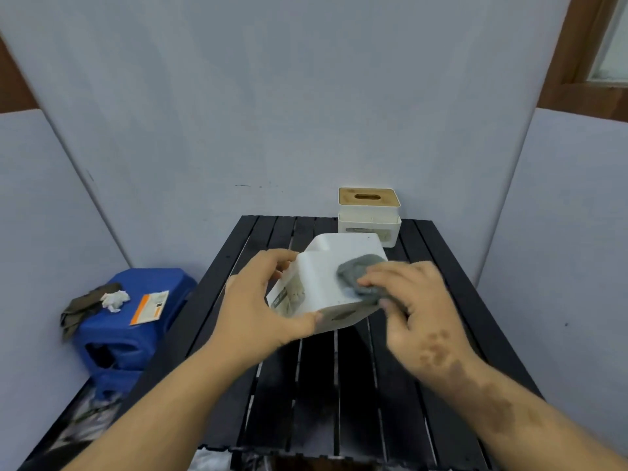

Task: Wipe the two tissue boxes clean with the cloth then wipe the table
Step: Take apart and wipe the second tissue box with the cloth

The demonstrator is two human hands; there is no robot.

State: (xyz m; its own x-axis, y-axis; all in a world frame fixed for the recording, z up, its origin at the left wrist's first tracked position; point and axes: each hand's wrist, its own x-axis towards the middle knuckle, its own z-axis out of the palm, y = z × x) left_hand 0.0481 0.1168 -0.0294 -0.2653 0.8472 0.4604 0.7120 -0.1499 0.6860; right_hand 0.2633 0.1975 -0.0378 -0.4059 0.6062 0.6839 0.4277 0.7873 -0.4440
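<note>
Above the black tabletop [356, 385] the left hand [258, 300] grips a tilted white box [326, 283], the right hand [414, 297] presses a grey cloth [360, 273] against it, fingers curled, and the second box [369, 215] stands behind.

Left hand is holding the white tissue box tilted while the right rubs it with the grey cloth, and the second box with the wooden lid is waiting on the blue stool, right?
Not quite: the second box stands on the black table, at its far end, as the head view shows. The rest holds.
</note>
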